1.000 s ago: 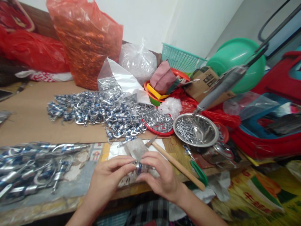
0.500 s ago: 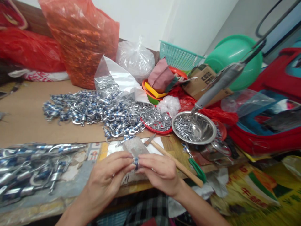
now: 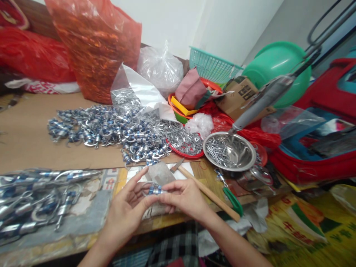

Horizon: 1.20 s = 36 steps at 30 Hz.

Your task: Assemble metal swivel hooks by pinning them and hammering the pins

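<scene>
A small blue-and-silver metal hook fitting (image 3: 154, 190) with a curved silver wire is held between my hands, over the front of the bench. My right hand (image 3: 185, 196) pinches its right end between thumb and fingers. My left hand (image 3: 126, 202) cradles the other end: its thumb lies along the lower edge, the curled fingers are behind, and the index finger lifts away. Just behind the fingers rests a grey metal block (image 3: 161, 173). A hammer with a wooden handle (image 3: 210, 193) lies to the right. Many similar fittings (image 3: 105, 128) are heaped beyond my hands.
More fittings (image 3: 36, 204) lie at front left. A red plate (image 3: 191, 155) bears small metal parts; a steel bowl (image 3: 241, 148) of pins stands beside it, with a grey tool (image 3: 261, 100) slanting above. Bags, including an orange one (image 3: 97, 55), line the back.
My left hand has loosened from its pinch and opened up, with the index finger raised. The fitting is turned so its blue body and curved wire show. My right hand still pinches it.
</scene>
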Each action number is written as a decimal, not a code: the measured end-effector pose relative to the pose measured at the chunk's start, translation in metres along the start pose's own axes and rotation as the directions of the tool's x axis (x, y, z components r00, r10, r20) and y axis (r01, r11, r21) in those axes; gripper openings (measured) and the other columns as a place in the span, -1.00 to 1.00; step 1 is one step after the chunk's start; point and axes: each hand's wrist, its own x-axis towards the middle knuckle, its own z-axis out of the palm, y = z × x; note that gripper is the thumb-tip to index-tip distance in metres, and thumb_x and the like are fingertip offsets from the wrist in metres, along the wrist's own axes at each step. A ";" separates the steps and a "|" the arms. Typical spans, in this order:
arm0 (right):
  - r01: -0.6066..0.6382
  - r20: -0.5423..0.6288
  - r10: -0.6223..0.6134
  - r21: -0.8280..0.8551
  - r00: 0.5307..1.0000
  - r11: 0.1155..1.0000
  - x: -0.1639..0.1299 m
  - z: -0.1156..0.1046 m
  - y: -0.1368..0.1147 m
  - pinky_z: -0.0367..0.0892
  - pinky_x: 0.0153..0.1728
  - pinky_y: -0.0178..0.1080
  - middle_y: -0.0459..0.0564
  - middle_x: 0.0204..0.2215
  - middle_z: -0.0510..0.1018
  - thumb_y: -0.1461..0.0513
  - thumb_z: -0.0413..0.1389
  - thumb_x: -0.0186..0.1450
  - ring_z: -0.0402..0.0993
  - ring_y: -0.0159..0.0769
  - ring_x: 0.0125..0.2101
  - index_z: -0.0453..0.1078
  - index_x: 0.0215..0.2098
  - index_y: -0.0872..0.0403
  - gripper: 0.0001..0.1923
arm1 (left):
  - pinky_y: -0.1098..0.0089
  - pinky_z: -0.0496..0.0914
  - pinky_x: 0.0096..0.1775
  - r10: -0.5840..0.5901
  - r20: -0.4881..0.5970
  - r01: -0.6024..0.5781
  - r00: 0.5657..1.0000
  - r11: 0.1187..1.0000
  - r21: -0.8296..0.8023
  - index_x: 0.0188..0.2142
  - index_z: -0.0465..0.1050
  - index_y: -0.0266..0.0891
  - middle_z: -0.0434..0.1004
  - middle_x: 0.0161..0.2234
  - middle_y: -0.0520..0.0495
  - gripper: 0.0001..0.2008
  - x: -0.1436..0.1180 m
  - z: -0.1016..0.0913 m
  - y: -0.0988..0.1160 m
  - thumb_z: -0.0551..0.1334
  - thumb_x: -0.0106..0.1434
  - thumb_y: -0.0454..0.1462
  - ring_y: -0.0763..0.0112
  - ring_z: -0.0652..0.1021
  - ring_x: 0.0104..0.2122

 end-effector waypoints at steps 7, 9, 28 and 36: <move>-0.129 -0.351 -0.417 -0.871 0.838 0.475 0.072 -0.084 -0.015 0.27 -0.15 -0.22 0.13 -0.16 0.49 0.28 -0.04 0.23 0.40 -0.22 -0.15 0.40 -0.11 0.13 -0.71 | 0.34 0.45 -0.32 -0.118 0.071 0.124 0.990 0.988 -0.092 0.11 0.03 -0.19 0.47 -0.44 0.03 -0.31 0.008 -0.002 0.002 0.27 0.01 -0.23 0.35 0.52 -0.38; -0.189 -0.362 -0.369 -0.883 0.856 0.429 0.091 -0.098 -0.013 0.26 -0.17 -0.19 0.15 -0.23 0.52 0.33 0.02 0.17 0.41 -0.14 -0.17 0.46 -0.20 0.12 -0.73 | 0.34 0.44 -0.32 -0.130 0.118 0.140 0.984 0.987 -0.082 0.12 -0.01 -0.19 0.46 -0.44 0.04 -0.32 0.011 -0.003 0.002 0.25 0.04 -0.25 0.35 0.51 -0.38; 0.265 0.024 -0.349 -0.698 0.937 0.665 0.049 -0.049 -0.014 0.31 -0.49 -0.41 -0.08 -0.51 0.52 0.26 -0.03 0.25 0.43 -0.45 -0.52 0.42 -0.31 0.17 -0.80 | 0.36 0.43 -0.44 -0.106 0.227 0.154 0.968 0.967 -0.204 0.11 -0.13 -0.08 0.38 -0.48 0.13 -0.19 0.024 -0.009 -0.007 0.26 -0.05 -0.41 0.46 0.49 -0.55; 0.486 0.292 -0.394 -0.621 0.872 0.615 0.024 -0.011 -0.020 0.22 -0.43 -0.40 -0.11 -0.54 0.51 0.33 0.14 0.12 0.39 -0.43 -0.47 0.49 -0.44 0.09 -0.92 | 0.41 0.42 -0.46 -0.088 0.211 0.131 0.973 0.971 -0.198 0.12 -0.12 -0.10 0.42 -0.49 0.12 -0.18 0.025 -0.008 -0.008 0.27 -0.07 -0.43 0.48 0.49 -0.57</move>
